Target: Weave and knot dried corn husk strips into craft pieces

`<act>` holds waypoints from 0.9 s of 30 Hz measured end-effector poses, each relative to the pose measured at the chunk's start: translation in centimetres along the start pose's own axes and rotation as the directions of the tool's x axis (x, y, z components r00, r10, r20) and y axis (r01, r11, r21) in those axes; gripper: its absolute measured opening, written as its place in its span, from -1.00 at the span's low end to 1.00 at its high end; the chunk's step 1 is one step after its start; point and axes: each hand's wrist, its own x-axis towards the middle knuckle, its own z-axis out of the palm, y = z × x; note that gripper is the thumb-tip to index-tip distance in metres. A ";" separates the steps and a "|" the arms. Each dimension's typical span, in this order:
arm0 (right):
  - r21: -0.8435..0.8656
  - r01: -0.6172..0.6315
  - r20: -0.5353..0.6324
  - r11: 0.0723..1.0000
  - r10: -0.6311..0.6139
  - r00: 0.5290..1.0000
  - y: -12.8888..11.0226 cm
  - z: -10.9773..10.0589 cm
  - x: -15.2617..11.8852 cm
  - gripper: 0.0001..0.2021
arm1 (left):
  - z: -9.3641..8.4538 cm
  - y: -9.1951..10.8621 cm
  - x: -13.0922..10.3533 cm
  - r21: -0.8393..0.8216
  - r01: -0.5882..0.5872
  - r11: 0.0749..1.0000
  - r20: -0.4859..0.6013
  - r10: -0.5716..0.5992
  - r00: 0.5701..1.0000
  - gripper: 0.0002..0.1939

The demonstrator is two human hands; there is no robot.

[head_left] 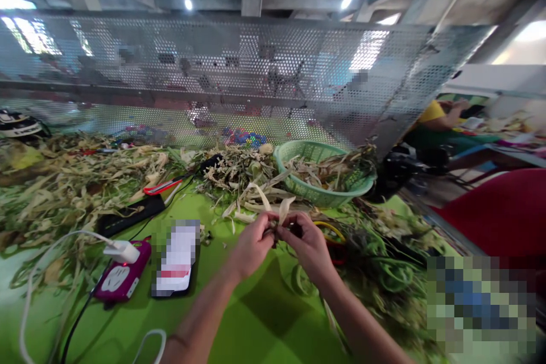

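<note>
My left hand [255, 243] and my right hand [306, 239] meet over the green tabletop [239, 324], fingertips pinched close together. Between them is a small piece of dried husk [285, 210], with a pale, leaf-like end standing up above the fingers. Its lower part is dark and mostly hidden by my fingers. Both hands are closed on this piece. Just behind them lie loose pale husk strips [245, 207]. A yellow loop [335, 231], perhaps a tool handle, shows beside my right hand.
A green basket [315, 198] holding dried husks stands behind my hands. Husk heaps [85, 187] cover the left; green strips [392, 264] lie right. A red cutter [162, 186], black flat case [130, 216], phone [177, 256] and purple power strip [123, 281] with cables sit left. A perforated metal screen [205, 77] rises behind.
</note>
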 end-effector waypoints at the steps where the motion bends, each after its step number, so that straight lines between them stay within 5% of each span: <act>1: 0.009 -0.006 -0.002 1.000 0.006 1.000 -0.1 0.0 0.0 -0.86 | 0.1 0.1 0.0 -0.018 -0.002 1.000 -0.004 0.002 1.000 -0.70; 10: 0.092 -0.003 -0.053 0.996 0.008 0.999 -0.5 0.3 -0.4 -0.86 | -0.4 -0.4 0.4 -0.275 0.062 0.959 -0.090 -0.090 0.992 -0.77; 16: 0.301 -0.362 0.199 0.882 0.313 0.929 -0.1 0.5 -0.2 -0.68 | -0.5 0.1 0.5 -0.337 0.061 0.939 -0.060 -0.086 0.994 -0.72; 18: 0.405 -0.380 0.182 0.832 0.334 0.925 0.1 0.6 -0.1 -0.68 | -0.5 0.1 0.4 -0.358 0.084 0.930 -0.029 -0.101 0.994 -0.70; 23: 0.375 -0.241 -0.004 0.895 0.262 0.965 0.3 0.6 -0.3 -0.74 | -0.6 -0.7 0.6 -0.387 0.165 0.907 -0.020 -0.188 0.982 -0.64; 27: 0.083 0.069 0.042 0.994 -0.073 0.996 -0.1 0.3 -0.6 -0.85 | -0.6 -1.0 0.4 -0.353 0.177 0.919 0.015 -0.184 0.983 -0.52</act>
